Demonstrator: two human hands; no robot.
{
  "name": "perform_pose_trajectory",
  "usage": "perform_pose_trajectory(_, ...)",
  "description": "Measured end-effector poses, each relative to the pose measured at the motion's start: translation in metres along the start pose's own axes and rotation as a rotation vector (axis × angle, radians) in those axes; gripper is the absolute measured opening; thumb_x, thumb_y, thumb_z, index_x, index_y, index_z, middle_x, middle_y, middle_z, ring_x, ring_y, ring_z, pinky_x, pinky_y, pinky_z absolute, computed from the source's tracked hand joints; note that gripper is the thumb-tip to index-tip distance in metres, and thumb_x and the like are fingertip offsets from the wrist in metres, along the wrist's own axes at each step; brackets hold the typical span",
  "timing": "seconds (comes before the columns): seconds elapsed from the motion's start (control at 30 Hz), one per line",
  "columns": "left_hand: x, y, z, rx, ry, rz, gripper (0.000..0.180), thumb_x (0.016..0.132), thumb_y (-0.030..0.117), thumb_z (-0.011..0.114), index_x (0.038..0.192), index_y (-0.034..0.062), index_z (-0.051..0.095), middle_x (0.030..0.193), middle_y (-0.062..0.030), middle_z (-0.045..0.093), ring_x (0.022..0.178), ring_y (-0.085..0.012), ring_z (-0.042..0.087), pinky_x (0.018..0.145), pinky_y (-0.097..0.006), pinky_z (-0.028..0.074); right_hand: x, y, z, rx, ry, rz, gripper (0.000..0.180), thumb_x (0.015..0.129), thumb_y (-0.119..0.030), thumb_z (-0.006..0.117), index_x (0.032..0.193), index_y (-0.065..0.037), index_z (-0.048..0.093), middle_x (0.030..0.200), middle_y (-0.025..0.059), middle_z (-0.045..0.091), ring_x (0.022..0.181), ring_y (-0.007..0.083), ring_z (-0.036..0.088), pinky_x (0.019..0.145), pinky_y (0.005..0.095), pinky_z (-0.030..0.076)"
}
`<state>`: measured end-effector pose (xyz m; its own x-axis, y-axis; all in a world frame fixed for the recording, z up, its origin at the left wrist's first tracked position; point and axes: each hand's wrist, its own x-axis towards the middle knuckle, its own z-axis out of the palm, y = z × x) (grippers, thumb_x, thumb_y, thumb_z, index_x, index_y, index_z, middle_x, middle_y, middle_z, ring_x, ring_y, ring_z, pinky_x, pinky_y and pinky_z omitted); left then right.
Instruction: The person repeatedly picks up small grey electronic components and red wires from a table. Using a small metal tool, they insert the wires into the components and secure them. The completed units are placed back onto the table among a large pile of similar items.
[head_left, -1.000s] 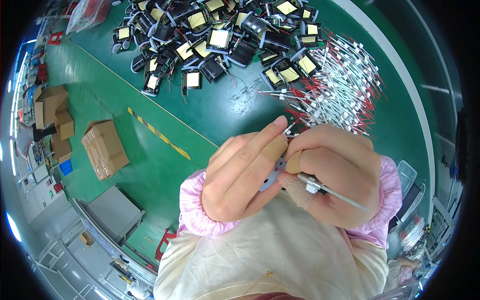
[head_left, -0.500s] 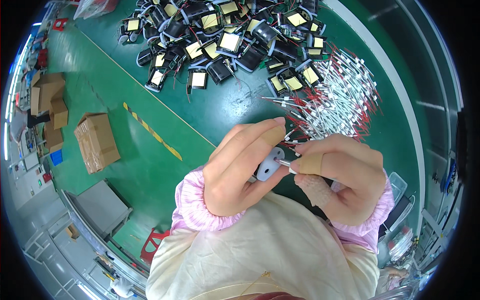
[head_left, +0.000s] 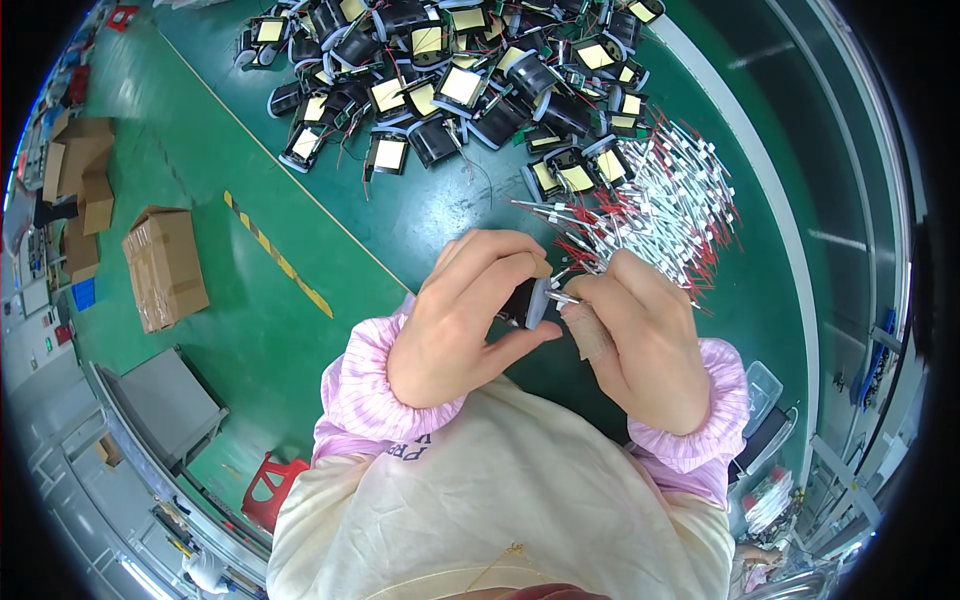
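My left hand [head_left: 432, 335] is closed around a small black housing with a pale grey end cap [head_left: 537, 304], its fingers over the top and its thumb along the lower edge. The cap is tilted toward the right. My right hand [head_left: 648, 340], bandaged at the thumb, pinches a slim metal-tipped tool [head_left: 562, 297] whose end meets the cap or sits just in front of it; which one I cannot tell. Most of the tool is hidden by the fingers. Just beyond the hands lies a heap of white-and-red wire leads with connectors [head_left: 670, 200].
A large pile of similar black housings [head_left: 436, 140] with cream pads and loose wires covers the far part of the green table. Cardboard boxes [head_left: 165, 270], a grey cart [head_left: 165, 405] and a red stool [head_left: 270, 490] stand at the left. A clear plastic container [head_left: 763, 388] is at the right.
The end cap has turned from facing up to facing right, so its holes no longer show. My right hand has shifted left and rotated, still pinching the tool.
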<state>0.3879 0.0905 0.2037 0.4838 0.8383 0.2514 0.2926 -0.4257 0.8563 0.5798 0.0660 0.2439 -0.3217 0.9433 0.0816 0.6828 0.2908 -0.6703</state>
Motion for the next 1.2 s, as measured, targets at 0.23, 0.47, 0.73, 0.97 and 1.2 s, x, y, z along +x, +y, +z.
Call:
perform_pose_trajectory(0.23,-0.009,-0.016,-0.002,-0.424,-0.187,-0.239,0.063,0.061,0.013,0.092,0.111,0.002,0.055,0.103,-0.0099,0.061,0.088,-0.0212,0.063,0.072,-0.033,0.051,0.0,0.009,0.003,0.161,-0.02,-0.004,0.014,0.079,-0.009,0.073,0.087,0.0,0.064,0.075,0.0113,0.049,0.063,0.0297,0.054,0.054,0.0405,0.044)
perform_pose_trajectory(0.47,-0.009,-0.01,-0.008,-0.819,-0.031,-0.285,0.035,0.093,0.006,0.058,0.123,-0.0108,0.053,0.113,-0.0198,0.062,0.101,-0.0221,0.062,0.088,-0.033,0.05,0.001,0.011,0.004,0.202,0.035,-0.013,0.012,0.08,-0.009,0.071,0.087,-0.001,0.065,0.071,0.0116,0.051,0.059,0.0303,0.054,0.052,0.0403,0.042)
perform_pose_trajectory(0.73,-0.013,-0.007,-0.005,-0.841,-0.012,-0.226,0.028,0.089,0.007,0.065,0.108,-0.0133,0.061,0.102,-0.0235,0.065,0.091,-0.0259,0.064,0.083,-0.036,0.051,0.002,0.012,-0.005,0.343,-0.06,-0.077,0.01,0.079,-0.006,0.071,0.086,-0.001,0.065,0.068,0.0106,0.05,0.058,0.0298,0.054,0.05,0.0401,0.04)
perform_pose_trajectory(0.97,-0.013,0.004,0.002,-0.336,0.144,-0.076,0.026,0.088,0.006,0.068,0.105,-0.0124,0.062,0.097,-0.0234,0.066,0.084,-0.0272,0.063,0.073,-0.035,0.05,0.001,-0.01,0.007,-0.036,0.165,-0.093,0.013,0.076,-0.004,0.072,0.077,-0.001,0.06,0.066,0.0097,0.045,0.055,0.027,0.053,0.047,0.0381,0.039)
perform_pose_trajectory(1.2,-0.011,0.005,-0.008,-0.34,0.088,0.14,0.028,0.089,0.009,0.067,0.105,-0.0128,0.062,0.095,-0.0231,0.067,0.081,-0.0251,0.063,0.068,-0.034,0.049,-0.004,-0.012,-0.004,0.138,0.027,-0.084,0.013,0.075,-0.003,0.071,0.078,-0.001,0.059,0.068,0.0093,0.047,0.055,0.0264,0.053,0.047,0.0384,0.04)
